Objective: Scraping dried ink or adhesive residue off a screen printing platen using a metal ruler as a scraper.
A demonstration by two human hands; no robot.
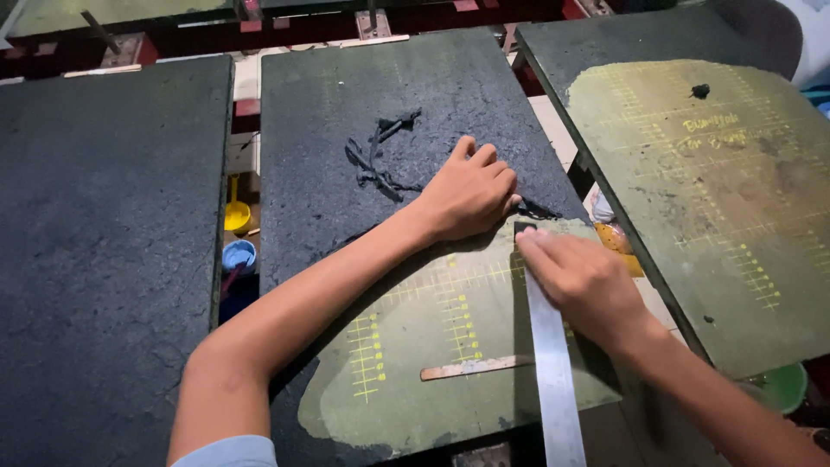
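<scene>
My right hand point(584, 281) presses down on the far end of a long steel ruler point(553, 372), its tip at the edge of the black coating on the middle board point(328, 112). Just beyond it my left hand point(471, 192) rests on that board with fingers curled, pinching a black strip point(538, 209) of peeled coating. Near me the board is scraped bare to green with yellow grid marks point(450, 311). A curl of peeled black scraps point(380, 156) lies farther up the board. A flat wooden stick point(475, 367) lies on the bare patch beside the ruler.
A black-coated board point(104, 242) lies to the left and a mostly scraped green board point(709, 190) to the right. In the gap on the left sit a yellow scoop point(235, 212) and a blue pot point(239, 257). A green tub point(785, 387) shows at the lower right.
</scene>
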